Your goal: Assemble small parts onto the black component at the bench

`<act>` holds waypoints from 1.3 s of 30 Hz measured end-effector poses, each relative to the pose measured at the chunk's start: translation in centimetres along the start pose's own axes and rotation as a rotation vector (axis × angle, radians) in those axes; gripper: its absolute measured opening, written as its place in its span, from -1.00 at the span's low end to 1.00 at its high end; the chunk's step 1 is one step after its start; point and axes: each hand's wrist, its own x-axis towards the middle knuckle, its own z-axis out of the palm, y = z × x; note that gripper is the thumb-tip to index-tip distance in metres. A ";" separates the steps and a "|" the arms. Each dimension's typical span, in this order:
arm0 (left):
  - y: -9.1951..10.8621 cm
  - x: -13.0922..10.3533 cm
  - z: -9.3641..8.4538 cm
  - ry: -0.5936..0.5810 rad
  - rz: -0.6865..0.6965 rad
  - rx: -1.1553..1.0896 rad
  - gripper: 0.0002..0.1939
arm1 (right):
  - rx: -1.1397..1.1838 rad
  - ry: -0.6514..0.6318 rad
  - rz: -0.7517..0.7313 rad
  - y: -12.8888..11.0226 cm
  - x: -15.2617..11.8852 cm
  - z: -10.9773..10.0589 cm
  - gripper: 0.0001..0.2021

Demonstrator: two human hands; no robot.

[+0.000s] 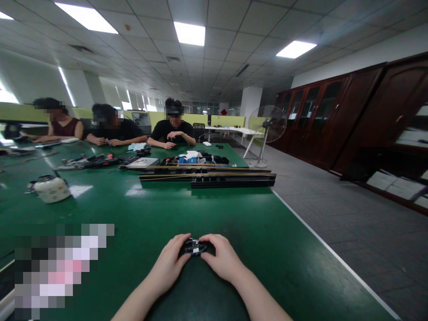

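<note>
A small black device [195, 248] with silvery and white parts on its upper face is between my two hands, low over the green table [133, 223] near its front edge. My left hand [171, 261] grips the device's left end between thumb and fingers. On the other end, my right hand [223, 258] holds it the same way, with the thumb nearer to me and the fingers on the far side. The fingertips hide both ends of the device. Its fine details are too small to tell.
Long black rails [234, 180] with thin rods lie across the table ahead. Behind them are a box [143, 163], a blue item and tools. A white pot [52, 189] stands at left. Three people sit beyond. The table's right edge borders the floor, with a fan [266, 124] behind.
</note>
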 end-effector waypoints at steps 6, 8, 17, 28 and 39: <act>0.2 -0.1 -0.1 0.002 0.024 0.025 -0.67 | 0.006 0.002 -0.045 -0.3 -0.1 0.0 -0.67; 0.2 -0.2 -0.1 -0.003 0.028 0.027 -0.67 | 0.005 0.005 -0.049 -0.4 -0.1 0.0 -0.67; 0.2 -0.2 -0.2 -0.041 0.001 0.028 -0.55 | -0.026 -0.002 -0.029 -0.3 0.0 0.1 -0.76; 0.0 0.0 0.0 -0.036 0.003 0.022 -0.65 | 0.051 0.033 -0.065 -0.4 0.0 0.0 -0.83; 0.4 0.0 -0.3 -0.041 0.007 0.005 -0.59 | 0.045 0.185 0.025 0.6 0.4 -0.1 -0.75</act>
